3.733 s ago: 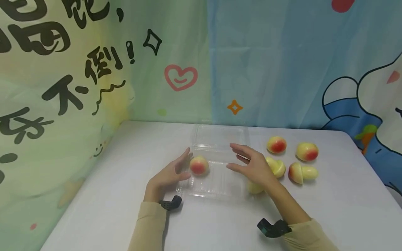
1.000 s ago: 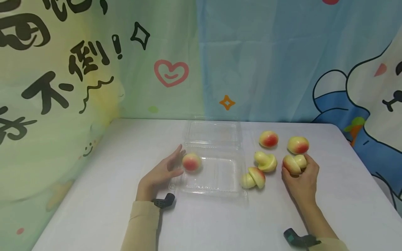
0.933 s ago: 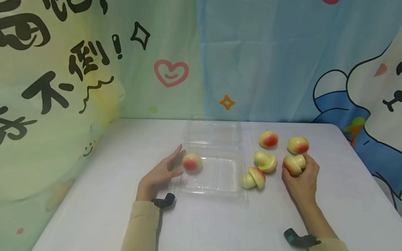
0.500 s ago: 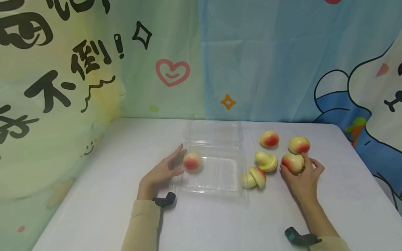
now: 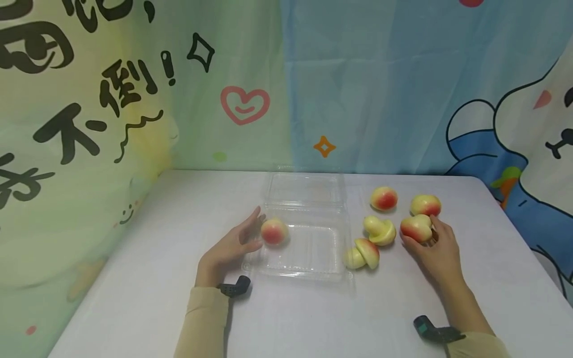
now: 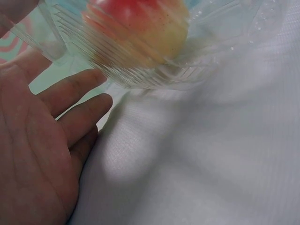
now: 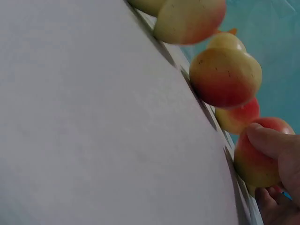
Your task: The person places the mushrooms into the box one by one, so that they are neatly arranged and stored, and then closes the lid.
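Observation:
A clear plastic clamshell box lies with its lid folded back. In its left side sits a yellow-and-red toy mushroom, cap up. My left hand rests at the box's left edge, fingers spread and fairly straight; the left wrist view shows the fingertips beside the ribbed plastic wall. On the right, my right hand pinches another toy mushroom between thumb and fingers, its red side turned left. The right wrist view has the thumb across this mushroom's red cap; the fingers behind are partly hidden.
Two toy mushrooms stand behind, one left and one right. Two more lie tipped between box and right hand: a yellow one and a red-edged one. The white table meets a printed curtain at the back.
My right hand has moved from beside the box to the mushroom at right, gripped it and turned it so the stem faces away. The left hand stays at the box.

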### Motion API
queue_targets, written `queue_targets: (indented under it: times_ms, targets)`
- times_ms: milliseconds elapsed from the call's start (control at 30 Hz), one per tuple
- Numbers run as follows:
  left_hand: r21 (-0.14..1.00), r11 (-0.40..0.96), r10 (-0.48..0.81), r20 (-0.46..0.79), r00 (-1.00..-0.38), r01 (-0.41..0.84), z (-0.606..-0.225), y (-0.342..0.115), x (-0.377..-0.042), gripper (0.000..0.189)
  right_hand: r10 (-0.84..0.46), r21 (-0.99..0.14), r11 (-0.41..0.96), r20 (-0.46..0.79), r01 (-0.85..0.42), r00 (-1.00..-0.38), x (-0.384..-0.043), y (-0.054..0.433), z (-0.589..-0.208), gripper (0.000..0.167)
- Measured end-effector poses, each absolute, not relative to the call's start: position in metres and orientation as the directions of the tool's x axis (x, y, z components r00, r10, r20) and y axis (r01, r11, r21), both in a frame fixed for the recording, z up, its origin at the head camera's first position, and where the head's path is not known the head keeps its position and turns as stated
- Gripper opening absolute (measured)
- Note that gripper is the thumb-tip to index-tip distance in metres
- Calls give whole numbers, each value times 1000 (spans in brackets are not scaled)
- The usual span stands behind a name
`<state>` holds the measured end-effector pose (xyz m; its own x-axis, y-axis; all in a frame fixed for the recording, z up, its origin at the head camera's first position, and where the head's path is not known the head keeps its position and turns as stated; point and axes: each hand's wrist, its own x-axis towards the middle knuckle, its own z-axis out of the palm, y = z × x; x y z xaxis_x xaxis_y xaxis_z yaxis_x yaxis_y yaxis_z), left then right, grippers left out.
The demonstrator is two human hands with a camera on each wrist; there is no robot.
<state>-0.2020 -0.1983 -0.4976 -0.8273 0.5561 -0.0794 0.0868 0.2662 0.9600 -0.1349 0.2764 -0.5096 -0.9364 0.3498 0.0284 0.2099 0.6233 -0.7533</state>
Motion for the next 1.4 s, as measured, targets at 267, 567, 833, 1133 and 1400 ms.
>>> queue_targets:
  times_ms: [267, 567, 833, 1133, 1400]
  targets:
    - [961, 265, 545, -78, -835, 83, -498, -198, -201, 86, 224, -743, 646, -31, 172, -974, -142, 290, -501, 99]
    - [961, 247, 575, -43, -817, 123, -500, -200, -204, 86, 89, -751, 627, -195, 207, -977, -147, 300, -486, 106]
    - [956, 267, 567, -54, -822, 121, -500, -199, -204, 86, 48, -763, 600, -268, 242, -962, -151, 312, -487, 111]
    - [954, 279, 557, -68, -828, 109, -498, -198, -203, 87, 57, -787, 579, -224, 215, -973, -151, 321, -504, 108]
    - [957, 271, 557, -66, -828, 107, -501, -200, -204, 86, 51, -777, 595, -219, 206, -974, -151, 315, -499, 106]
